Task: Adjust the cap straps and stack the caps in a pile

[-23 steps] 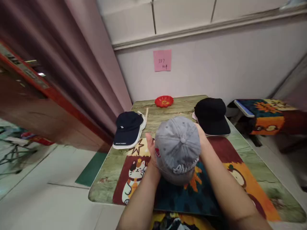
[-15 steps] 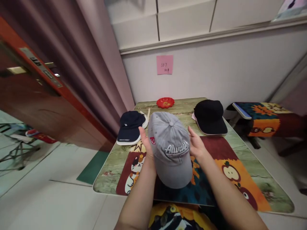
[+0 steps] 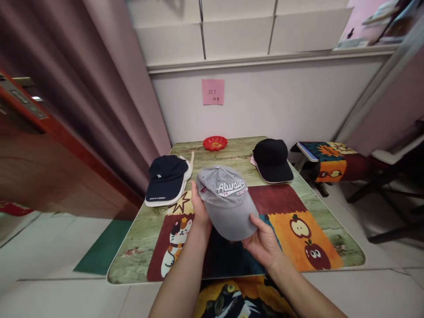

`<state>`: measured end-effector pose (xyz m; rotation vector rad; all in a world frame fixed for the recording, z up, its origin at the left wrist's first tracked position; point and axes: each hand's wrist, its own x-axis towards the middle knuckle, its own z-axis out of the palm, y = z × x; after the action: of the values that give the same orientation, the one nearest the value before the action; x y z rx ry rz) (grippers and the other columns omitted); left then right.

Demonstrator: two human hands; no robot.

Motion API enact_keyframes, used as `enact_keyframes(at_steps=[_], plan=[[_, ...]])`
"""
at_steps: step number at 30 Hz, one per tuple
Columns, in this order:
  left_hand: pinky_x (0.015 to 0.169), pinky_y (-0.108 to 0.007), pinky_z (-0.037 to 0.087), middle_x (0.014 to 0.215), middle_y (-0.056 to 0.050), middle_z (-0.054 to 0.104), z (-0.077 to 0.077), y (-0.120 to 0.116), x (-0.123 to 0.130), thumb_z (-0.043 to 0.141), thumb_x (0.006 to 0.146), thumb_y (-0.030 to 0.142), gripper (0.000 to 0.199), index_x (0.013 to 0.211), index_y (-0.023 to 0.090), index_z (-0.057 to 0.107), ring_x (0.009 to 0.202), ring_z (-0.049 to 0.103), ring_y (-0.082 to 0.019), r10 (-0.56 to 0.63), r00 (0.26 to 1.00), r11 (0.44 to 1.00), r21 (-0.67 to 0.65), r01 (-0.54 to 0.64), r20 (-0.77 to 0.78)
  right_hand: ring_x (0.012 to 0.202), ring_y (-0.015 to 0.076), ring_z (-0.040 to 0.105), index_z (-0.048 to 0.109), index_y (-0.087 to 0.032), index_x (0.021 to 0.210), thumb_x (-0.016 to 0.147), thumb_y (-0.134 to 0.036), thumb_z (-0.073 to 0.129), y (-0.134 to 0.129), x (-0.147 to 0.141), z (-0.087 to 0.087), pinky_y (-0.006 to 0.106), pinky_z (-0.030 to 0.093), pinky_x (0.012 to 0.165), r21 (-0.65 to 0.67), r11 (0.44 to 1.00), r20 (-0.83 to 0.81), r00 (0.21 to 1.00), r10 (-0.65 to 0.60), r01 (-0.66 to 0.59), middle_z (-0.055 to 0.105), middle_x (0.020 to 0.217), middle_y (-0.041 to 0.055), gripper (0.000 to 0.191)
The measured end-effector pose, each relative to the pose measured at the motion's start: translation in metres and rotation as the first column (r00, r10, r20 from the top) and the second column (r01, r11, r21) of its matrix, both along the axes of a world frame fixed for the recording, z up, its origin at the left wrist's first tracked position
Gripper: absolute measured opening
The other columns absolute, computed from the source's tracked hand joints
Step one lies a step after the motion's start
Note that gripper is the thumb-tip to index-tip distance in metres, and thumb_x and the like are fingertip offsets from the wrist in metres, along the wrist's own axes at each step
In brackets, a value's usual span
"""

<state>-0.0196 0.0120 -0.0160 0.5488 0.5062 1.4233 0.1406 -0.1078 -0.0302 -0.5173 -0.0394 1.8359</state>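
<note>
Step in hand, by my read: handling the gray cap (image 3: 232, 217), which both hands held up over the mat (image 3: 278, 198), toward the near side of the table (image 3: 127, 265). Crown up, brim aimed approx. 5 o'clock, lettering in plain view. Next move, I'd judge, called for a steady 2-hand grip w/ light pressure, as the soft crown would prob. dent.

L hand (image 3: 200, 207) was at the cap's 9 o'clock: part-open, cupped vs. the side, thumb up along it; fingers mostly hidden, so couldn't tell how far they curled. R hand (image 3: 264, 244) sat b/w 4 & 5 o'clock, pinching the brim edge, thumb on top, fingers below.

Rel. to the gray cap: navy cap (image 3: 168, 170) at 10 o'clock, black cap (image 3: 272, 157) b/w 1 & 2, red dish (image 3: 215, 143) approx. 12, all on the table; pink note (image 3: 213, 92) also approx. 12, farther off, on the wall (image 3: 281, 101). Neither hand touched these.
</note>
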Motion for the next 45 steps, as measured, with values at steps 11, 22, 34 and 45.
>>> enact_keyframes(at_steps=[11, 22, 34, 45], plan=[[0.049, -0.023, 0.042, 0.071, -0.003, 0.064, -0.065, -0.038, 0.015, 0.055, 0.090, 0.061, 0.048, 0.084, 0.016, 0.069, 0.055, 0.054, -0.013, -0.018, 0.541, 0.980, 0.091, 0.175, -0.841, 0.080, 0.0181, 0.077, 0.063, -0.019, 0.127, 0.094, -0.014, 0.058, 0.126, 0.084, 0.100, 0.033, 0.065, 0.077, 0.140, 0.954, 0.183, 0.940, -0.288, 0.265, 0.081, 0.094, 0.0039, 0.034], [0.047, -0.021, 0.040, 0.067, 0.000, 0.061, -0.058, -0.034, 0.014, 0.062, 0.087, 0.051, 0.033, 0.083, 0.018, 0.064, 0.051, 0.050, -0.010, -0.093, 0.551, 0.980, 0.023, 0.199, -0.830, 0.083, 0.0117, 0.073, 0.064, -0.021, 0.109, 0.099, -0.018, 0.051, 0.210, 0.173, 0.115, 0.029, 0.059, 0.088, 0.261, 0.771, 0.281, 0.718, -0.636, 0.581, 0.077, 0.085, -0.0016, 0.017], [0.049, -0.021, 0.043, 0.069, -0.001, 0.062, -0.055, -0.035, 0.016, 0.062, 0.087, 0.050, 0.033, 0.084, 0.018, 0.065, 0.055, 0.054, -0.011, -0.088, 0.539, 0.982, 0.016, 0.186, -0.838, 0.079, 0.0151, 0.072, 0.064, -0.018, 0.097, 0.093, -0.009, 0.050, 0.209, 0.201, -0.016, 0.033, 0.061, 0.079, -0.068, 0.766, 0.644, 0.614, -0.456, 0.640, 0.075, 0.092, 0.0049, 0.017], [0.049, -0.022, 0.041, 0.068, 0.000, 0.062, -0.053, -0.036, 0.016, 0.062, 0.087, 0.051, 0.033, 0.083, 0.018, 0.064, 0.054, 0.052, -0.012, -0.088, 0.533, 0.980, 0.022, 0.196, -0.841, 0.072, 0.0113, 0.068, 0.057, -0.019, 0.089, 0.069, 0.000, 0.067, 0.192, 0.191, -0.029, 0.023, 0.062, 0.070, 0.040, 0.706, 0.667, 0.507, -0.546, 0.707, 0.069, 0.078, -0.0036, 0.029]])
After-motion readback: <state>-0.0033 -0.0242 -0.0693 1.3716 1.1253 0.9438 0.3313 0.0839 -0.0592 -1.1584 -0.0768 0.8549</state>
